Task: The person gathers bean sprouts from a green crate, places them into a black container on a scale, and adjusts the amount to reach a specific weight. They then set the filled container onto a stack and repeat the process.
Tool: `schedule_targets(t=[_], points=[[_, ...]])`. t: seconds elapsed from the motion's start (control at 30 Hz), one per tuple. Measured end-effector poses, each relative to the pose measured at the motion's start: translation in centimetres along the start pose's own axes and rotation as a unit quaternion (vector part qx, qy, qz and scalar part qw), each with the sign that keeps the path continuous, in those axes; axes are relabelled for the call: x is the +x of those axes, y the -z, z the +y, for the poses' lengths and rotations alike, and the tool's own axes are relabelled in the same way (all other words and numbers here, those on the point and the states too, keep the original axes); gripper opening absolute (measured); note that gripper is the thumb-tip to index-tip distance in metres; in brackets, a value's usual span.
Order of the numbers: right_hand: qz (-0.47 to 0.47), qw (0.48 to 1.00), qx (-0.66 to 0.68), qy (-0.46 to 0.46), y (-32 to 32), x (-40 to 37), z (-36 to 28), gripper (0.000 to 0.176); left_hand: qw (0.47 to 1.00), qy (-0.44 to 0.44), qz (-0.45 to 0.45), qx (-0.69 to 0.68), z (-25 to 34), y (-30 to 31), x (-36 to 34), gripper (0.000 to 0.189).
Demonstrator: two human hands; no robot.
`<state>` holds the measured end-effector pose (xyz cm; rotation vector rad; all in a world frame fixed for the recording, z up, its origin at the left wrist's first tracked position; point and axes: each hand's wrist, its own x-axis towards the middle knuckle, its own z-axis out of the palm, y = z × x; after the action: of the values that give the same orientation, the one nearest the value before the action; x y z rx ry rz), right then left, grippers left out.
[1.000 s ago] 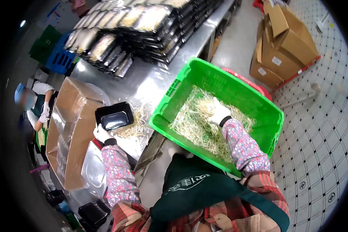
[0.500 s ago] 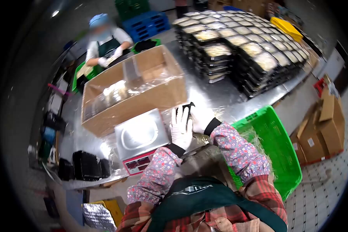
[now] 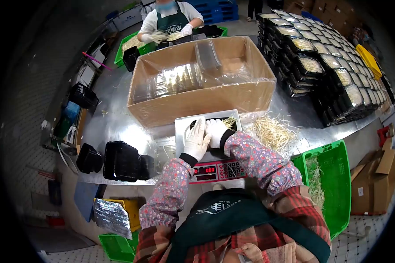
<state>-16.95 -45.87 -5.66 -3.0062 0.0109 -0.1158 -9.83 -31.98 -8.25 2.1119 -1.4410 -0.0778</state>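
Note:
A black tray [image 3: 213, 121] with pale sprouts [image 3: 229, 122] at its right end is over the metal plate of the scale [image 3: 181, 128], whose red panel reads 0.00. My left hand [image 3: 197, 140], in a white glove, lies over the tray's left part with its fingers stretched out. Beside it, my right hand [image 3: 216, 132], also gloved, bends over the tray, its fingertips partly hidden. A pile of loose sprouts [image 3: 272, 133] lies on the metal table right of the scale.
An open cardboard box [image 3: 202, 97] with clear lids stands behind the scale. Filled trays [image 3: 333, 61] are stacked at the back right. Black trays [image 3: 120, 161] sit at the left, a green crate [image 3: 338, 188] at the right. Across the table, a person [image 3: 171, 22] handles sprouts.
The view has shifted, so the scale now appears in front of me. My hands and the black tray are over the scale instead of right of it, and the sprout pile has come into view.

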Motion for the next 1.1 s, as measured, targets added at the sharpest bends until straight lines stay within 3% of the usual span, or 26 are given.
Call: schedule_targets(t=[0.13, 0.3, 0.4, 0.43, 0.53, 0.57, 0.67, 0.73, 0.77, 0.83, 0.93, 1.0, 1.1], points=[[0.010, 0.979, 0.194, 0.063, 1.7, -0.8, 1.6, 0.056, 0.996, -0.020, 0.015, 0.091, 0.5, -0.1, 0.6, 0.058], [-0.034, 0.999, 0.024, 0.000, 3.8, -2.7, 4.4, 0.076, 0.990, 0.001, 0.042, 0.138, 0.6, -1.1, 1.0, 0.056], [-0.110, 0.990, -0.077, -0.051, 6.0, -3.7, 6.5, 0.066, 0.988, 0.021, 0.050, 0.143, 0.9, -1.5, 0.9, 0.055], [-0.085, 0.992, -0.065, -0.060, 6.2, -4.2, 7.0, 0.044, 0.986, 0.022, 0.059, 0.155, 1.1, -1.7, 1.0, 0.054], [-0.063, 0.993, -0.086, -0.054, 1.7, -3.9, 8.4, 0.018, 0.981, 0.041, 0.061, 0.182, 1.9, -2.5, 1.4, 0.052], [0.007, 0.995, -0.096, -0.029, 2.0, -3.8, 8.0, 0.014, 0.979, 0.046, 0.066, 0.186, 1.9, -2.7, 1.5, 0.050], [0.010, 0.999, -0.003, -0.044, 3.9, -3.9, 7.7, 0.015, 0.978, 0.060, 0.068, 0.189, 2.1, -2.8, 1.4, 0.052], [-0.051, 0.996, 0.035, -0.061, 6.3, -4.4, 8.7, 0.016, 0.978, 0.063, 0.059, 0.191, 1.9, -3.0, 1.3, 0.053], [-0.039, 0.995, 0.015, -0.085, 6.6, -4.5, 9.7, 0.016, 0.978, 0.064, 0.056, 0.188, 1.9, -3.0, 1.3, 0.053], [-0.006, 0.989, 0.112, -0.099, 9.3, -6.2, 11.6, 0.018, 0.983, 0.063, 0.045, 0.169, 1.9, -2.5, 1.2, 0.055], [0.074, 0.982, 0.147, -0.092, 8.9, -9.1, 15.9, 0.020, 0.994, 0.070, 0.072, 0.047, 2.2, -1.5, 1.1, 0.056], [0.076, 0.974, 0.166, -0.135, 8.4, -11.2, 17.5, 0.023, 0.990, 0.045, 0.129, -0.037, 2.2, -0.1, 0.8, 0.056], [0.080, 0.934, 0.232, -0.261, 3.5, -14.3, 19.4, 0.028, 0.963, 0.077, 0.215, -0.147, 1.9, 2.6, -0.2, 0.050]])
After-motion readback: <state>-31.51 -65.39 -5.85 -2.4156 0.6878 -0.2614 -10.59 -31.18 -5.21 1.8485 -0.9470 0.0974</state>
